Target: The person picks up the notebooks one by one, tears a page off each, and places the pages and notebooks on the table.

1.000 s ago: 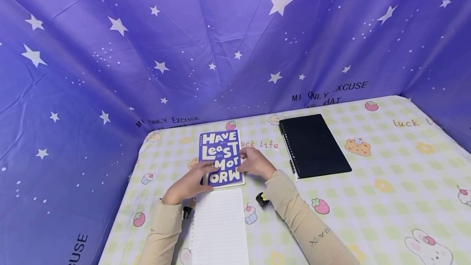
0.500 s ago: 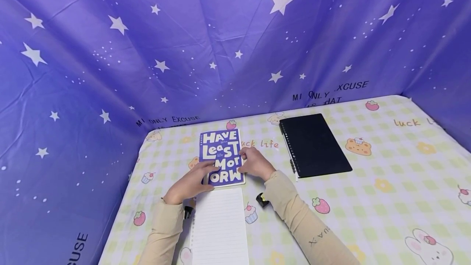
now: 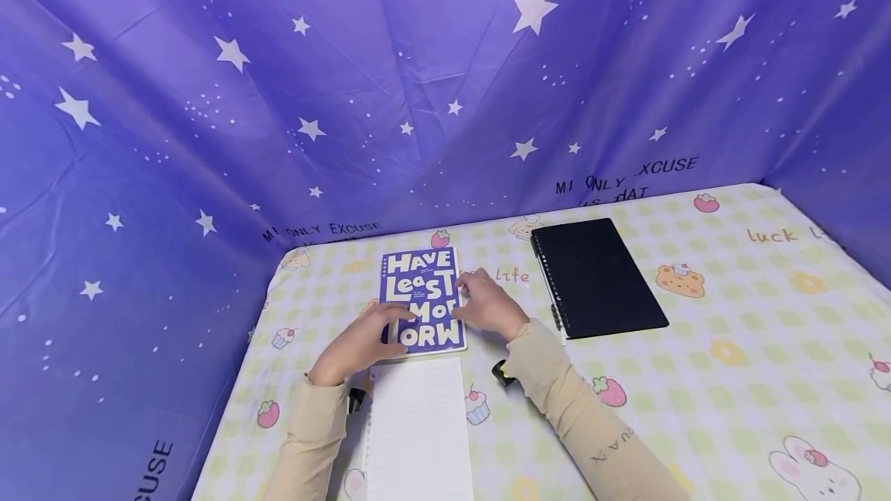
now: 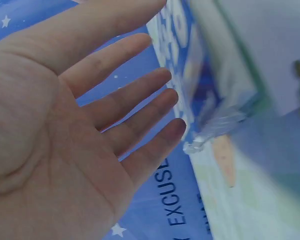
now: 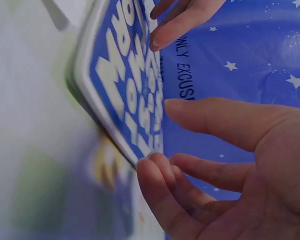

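Observation:
A notebook (image 3: 425, 284) with a blue-purple cover and big white lettering lies flat on the table in the head view. My left hand (image 3: 358, 340) is at its lower left, the fingers reaching over the cover's edge. In the left wrist view those fingers are nearly straight and spread beside the blurred cover. On the opposite side, my right hand (image 3: 490, 304) is at the right edge. The right wrist view shows its fingertips (image 5: 152, 172) by the cover's edge, with the thumb held apart; contact is hard to tell. Nearer me lies a lined white sheet (image 3: 418, 431) with holes down its left side.
A black ring-bound notebook (image 3: 599, 277) lies to the right, further back. The table wears a green-checked cloth (image 3: 661, 408) printed with cartoons. Purple star-patterned curtains (image 3: 418, 60) hang behind and at both sides.
My right hand has shifted slightly away from the notebook's right edge. The left hand stays nearly where it was, and the notebook lies flat as before. The head view has tilted slightly.

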`<state>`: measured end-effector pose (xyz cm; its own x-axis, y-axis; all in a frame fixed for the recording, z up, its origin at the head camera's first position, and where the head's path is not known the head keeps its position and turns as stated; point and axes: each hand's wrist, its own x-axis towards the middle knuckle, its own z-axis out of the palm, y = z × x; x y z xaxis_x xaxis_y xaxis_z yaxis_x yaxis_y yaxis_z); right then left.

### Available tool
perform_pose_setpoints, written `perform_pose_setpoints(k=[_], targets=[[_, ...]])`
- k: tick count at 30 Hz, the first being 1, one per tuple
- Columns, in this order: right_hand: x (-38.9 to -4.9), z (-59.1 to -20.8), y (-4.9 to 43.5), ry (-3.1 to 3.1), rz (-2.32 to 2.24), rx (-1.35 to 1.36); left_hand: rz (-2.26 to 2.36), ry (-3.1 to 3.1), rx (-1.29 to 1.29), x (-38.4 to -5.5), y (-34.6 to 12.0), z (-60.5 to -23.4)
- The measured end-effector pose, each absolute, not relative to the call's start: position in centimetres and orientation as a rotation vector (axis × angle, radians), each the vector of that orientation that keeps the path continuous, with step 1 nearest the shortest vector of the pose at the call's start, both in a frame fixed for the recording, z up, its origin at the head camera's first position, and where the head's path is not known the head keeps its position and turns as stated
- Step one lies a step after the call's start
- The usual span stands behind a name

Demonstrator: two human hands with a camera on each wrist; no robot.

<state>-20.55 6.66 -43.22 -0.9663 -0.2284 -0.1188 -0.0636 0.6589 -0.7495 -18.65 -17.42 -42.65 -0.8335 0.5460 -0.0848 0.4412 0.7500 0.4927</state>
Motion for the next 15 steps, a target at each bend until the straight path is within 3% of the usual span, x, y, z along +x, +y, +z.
perform_pose_setpoints(k=[15], targets=[[-19.8,-40.4,10.7,2.942,-1.003,-0.351,0.767,2.809,0.810,-18.8,-13.2,-37.8]])
